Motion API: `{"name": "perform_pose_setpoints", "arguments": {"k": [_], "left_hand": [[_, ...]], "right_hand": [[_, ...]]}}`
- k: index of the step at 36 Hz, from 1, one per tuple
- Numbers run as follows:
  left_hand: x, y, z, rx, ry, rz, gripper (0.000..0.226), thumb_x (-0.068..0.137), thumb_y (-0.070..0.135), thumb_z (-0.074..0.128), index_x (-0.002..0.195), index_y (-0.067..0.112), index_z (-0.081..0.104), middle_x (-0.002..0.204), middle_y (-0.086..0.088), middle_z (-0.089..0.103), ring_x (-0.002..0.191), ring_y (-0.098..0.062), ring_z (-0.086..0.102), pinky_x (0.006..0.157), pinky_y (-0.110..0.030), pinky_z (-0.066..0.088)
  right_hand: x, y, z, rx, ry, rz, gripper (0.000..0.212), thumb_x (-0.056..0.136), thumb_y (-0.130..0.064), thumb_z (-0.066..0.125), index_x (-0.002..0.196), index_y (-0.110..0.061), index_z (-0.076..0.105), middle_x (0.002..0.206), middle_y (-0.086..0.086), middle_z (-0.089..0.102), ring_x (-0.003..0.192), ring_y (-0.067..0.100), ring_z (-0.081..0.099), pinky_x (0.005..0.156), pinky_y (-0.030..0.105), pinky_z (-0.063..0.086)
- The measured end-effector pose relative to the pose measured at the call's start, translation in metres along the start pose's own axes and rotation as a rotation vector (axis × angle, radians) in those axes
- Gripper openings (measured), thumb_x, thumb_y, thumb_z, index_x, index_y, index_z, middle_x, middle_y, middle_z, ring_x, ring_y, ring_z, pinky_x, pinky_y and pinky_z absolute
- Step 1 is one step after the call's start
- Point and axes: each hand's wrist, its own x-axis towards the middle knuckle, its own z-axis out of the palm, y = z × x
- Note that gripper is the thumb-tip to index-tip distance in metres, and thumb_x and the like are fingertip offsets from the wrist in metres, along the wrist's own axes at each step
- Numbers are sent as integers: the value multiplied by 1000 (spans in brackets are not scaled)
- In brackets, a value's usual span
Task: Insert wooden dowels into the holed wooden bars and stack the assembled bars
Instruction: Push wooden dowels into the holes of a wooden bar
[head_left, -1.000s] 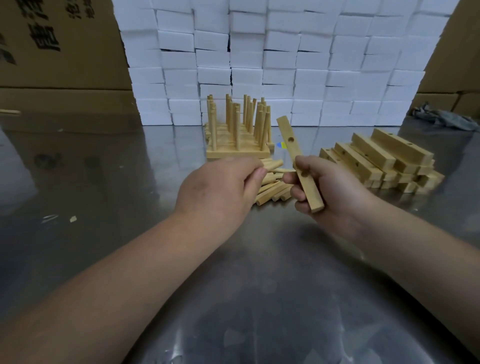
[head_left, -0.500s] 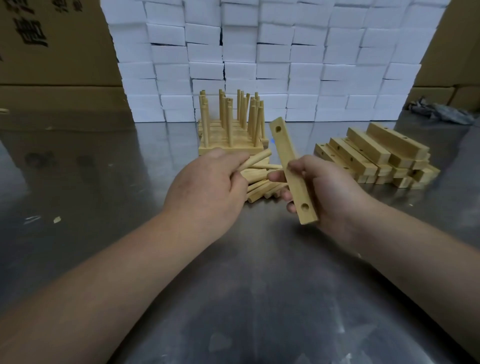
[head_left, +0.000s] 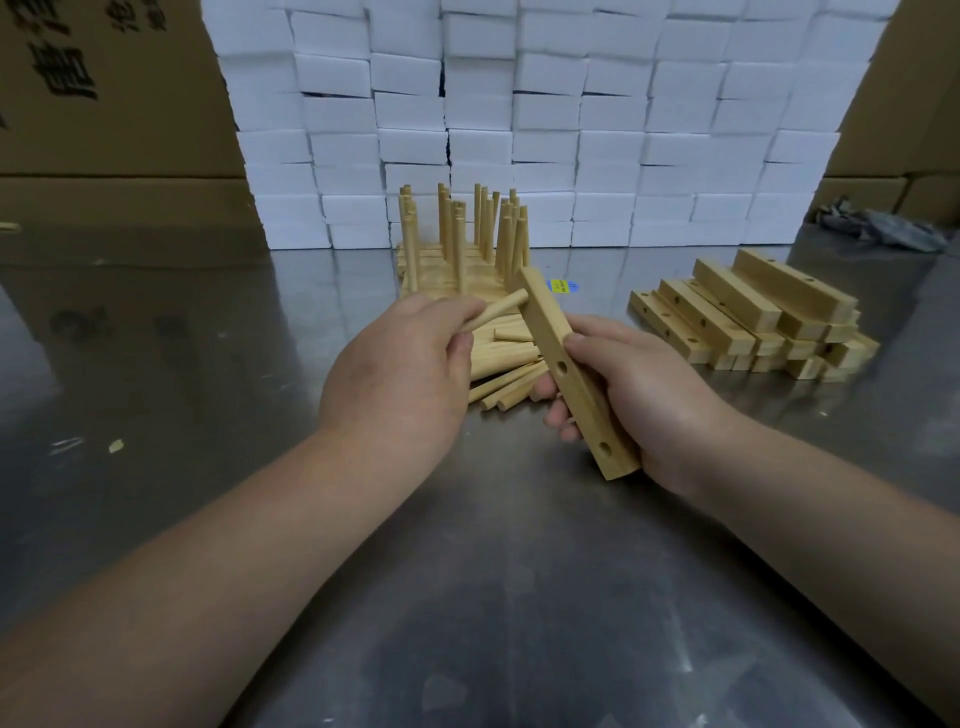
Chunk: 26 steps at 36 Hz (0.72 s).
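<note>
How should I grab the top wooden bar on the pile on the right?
Probably come from above and pinch the top bar across its middle, fingers on its two long sides. It lies flat on the pile with nothing over it, and a long, straight piece balances best when held at the middle.
</note>
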Motion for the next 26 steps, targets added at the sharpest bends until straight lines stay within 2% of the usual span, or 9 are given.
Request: {"name": "perform_pose_setpoints", "arguments": {"k": [2,5,10,17,20,26], "left_hand": [[0,0,0,2,1,0,31,92,18,48,120,26,60,89,12,48,79,-9,42,64,-25,30],[0,-1,0,4,7,6,31,92,19,49,119,27,61,88,11,48,78,-10,42,64,-25,30],[1,-1,-1,5,-4,3,28,92,22,49,116,29,63,93,5,57,82,-14,47,67,-28,36],[3,-2,-2,4,36,10,24,91,24,52,108,26,68,90,3,60,84,-16,54,68,-30,42],[3,-2,-2,10,41,9,24,91,25,51,109,26,67,90,4,59,84,-15,53,66,-27,38],[3,-2,-4,69,15,42,26,91,30,52,112,26,66,88,5,53,80,-13,46,63,-27,32]], "right_hand": [[-1,0,0,-13,-16,-8,30,99,-15,37,119,-24,58,67,10,64,49,19,56,45,26,48],[-2,0,0,-48,-21,-13,34,98,-15,38,122,-29,56,66,10,64,48,21,55,45,26,47],[-5,-4,-2,-125,9,-21,34,96,-17,39,115,-40,56,61,7,64,44,17,53,45,26,47],[-8,-8,0,-124,-13,-26,33,96,-16,39,113,-39,56,60,7,62,42,17,52,45,25,45],[-8,-9,-2,-136,-27,-24,32,96,-17,40,113,-39,56,59,6,62,42,16,52,45,24,45],[-10,-8,0,-216,-60,-65,33,96,-16,41,95,-45,59,57,4,62,42,10,54,43,22,48]]}}
